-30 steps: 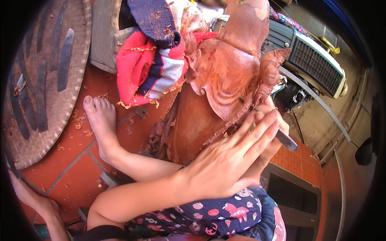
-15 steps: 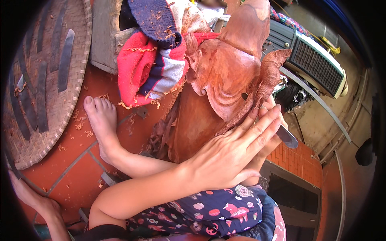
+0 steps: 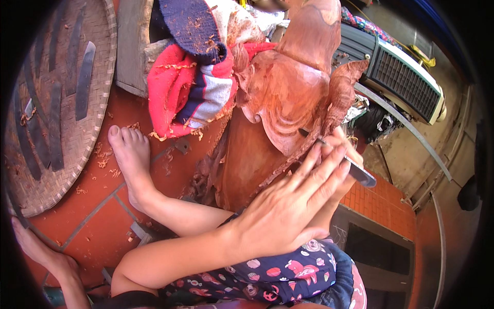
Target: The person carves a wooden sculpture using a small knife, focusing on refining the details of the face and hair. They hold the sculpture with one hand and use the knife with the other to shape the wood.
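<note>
A reddish-brown wood carving [image 3: 290,87] with a draped, wavy surface stands before me. My left hand [image 3: 288,206] reaches across from the lower left. Its fingers are stretched out and close together, with the tips resting on a flat metal carving blade [image 3: 359,174]. Behind those fingers, my right hand [image 3: 343,147] is closed around the same blade and largely hidden. The blade's rounded end sticks out to the right of the fingers. Its narrow other end points up and left over the carving's raised, curled edge [image 3: 346,95], near a dark hole.
A woven round tray [image 3: 72,154] at the left carries several dark flat blades. Red and navy cloth [image 3: 175,87] with wood shavings lies beside the carving. My bare foot [image 3: 131,149] rests on red tiles. At the upper right stands a box-shaped appliance with a grille [image 3: 406,77].
Both hands and the blade have shifted slightly down and left. The blade's narrow end now shows past the left fingertips, over the carving.
</note>
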{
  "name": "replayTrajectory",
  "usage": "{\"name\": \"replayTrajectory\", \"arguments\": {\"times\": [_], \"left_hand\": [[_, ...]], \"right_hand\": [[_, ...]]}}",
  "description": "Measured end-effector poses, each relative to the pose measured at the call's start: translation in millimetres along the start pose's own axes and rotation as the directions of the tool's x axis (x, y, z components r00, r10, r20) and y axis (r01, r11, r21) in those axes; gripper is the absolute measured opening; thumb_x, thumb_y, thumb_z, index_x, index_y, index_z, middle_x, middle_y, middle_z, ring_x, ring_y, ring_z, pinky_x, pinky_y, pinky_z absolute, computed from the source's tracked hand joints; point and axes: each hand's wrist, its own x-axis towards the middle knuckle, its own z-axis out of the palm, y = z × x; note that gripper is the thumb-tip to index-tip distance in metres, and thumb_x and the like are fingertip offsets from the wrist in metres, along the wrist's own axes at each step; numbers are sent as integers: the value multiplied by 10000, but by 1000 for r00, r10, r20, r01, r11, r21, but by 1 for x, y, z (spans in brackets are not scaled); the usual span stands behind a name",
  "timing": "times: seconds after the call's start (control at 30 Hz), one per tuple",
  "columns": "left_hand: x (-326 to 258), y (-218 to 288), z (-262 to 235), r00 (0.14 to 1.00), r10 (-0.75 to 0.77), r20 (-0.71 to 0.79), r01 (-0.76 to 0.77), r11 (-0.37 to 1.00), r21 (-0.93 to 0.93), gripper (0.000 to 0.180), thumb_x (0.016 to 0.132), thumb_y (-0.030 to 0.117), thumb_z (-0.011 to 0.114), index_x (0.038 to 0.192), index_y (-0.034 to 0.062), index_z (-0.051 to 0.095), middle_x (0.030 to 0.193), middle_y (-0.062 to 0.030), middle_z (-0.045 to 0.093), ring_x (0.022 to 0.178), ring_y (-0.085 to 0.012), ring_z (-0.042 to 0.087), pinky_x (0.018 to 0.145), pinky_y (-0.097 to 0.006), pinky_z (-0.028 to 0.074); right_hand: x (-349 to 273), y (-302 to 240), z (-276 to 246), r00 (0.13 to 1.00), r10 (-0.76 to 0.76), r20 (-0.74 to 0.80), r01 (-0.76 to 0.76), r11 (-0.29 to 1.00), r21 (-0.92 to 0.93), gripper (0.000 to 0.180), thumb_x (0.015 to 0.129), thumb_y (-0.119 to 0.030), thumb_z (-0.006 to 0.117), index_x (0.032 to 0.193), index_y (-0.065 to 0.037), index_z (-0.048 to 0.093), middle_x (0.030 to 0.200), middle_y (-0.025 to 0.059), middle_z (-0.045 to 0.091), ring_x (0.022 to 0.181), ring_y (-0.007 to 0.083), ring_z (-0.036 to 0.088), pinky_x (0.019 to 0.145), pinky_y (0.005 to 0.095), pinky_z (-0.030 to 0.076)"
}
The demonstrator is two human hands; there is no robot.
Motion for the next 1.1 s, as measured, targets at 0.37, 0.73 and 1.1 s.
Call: {"name": "replayTrajectory", "arguments": {"times": [0.37,0.73,1.1], "left_hand": [[1,7,-2,995,32,99,-41,995,87,896,821,317,744,1550,34,306,1631,-161,242,1455,-549,191,1151,-527,335],[4,5,-5,996,85,42,-87,995,55,915,817,320,740,1542,-8,290,1633,-203,201,1439,-539,242,1137,-483,365],[8,1,-1,997,77,10,-78,993,92,976,802,303,768,1563,7,235,1635,-205,180,1458,-519,228,1088,-464,435]], "right_hand": [[-6,-28,10,974,194,-114,-191,981,36,90,881,-36,693,927,41,693,931,165,719,1066,322,690,1006,433,509],[2,-48,24,954,225,-196,-262,946,-188,92,879,-51,697,899,38,710,835,132,711,743,162,635,757,300,518],[-1,-23,13,992,67,-104,-75,994,-76,73,881,-9,702,926,48,708,880,110,712,755,172,639,780,355,539]]}}
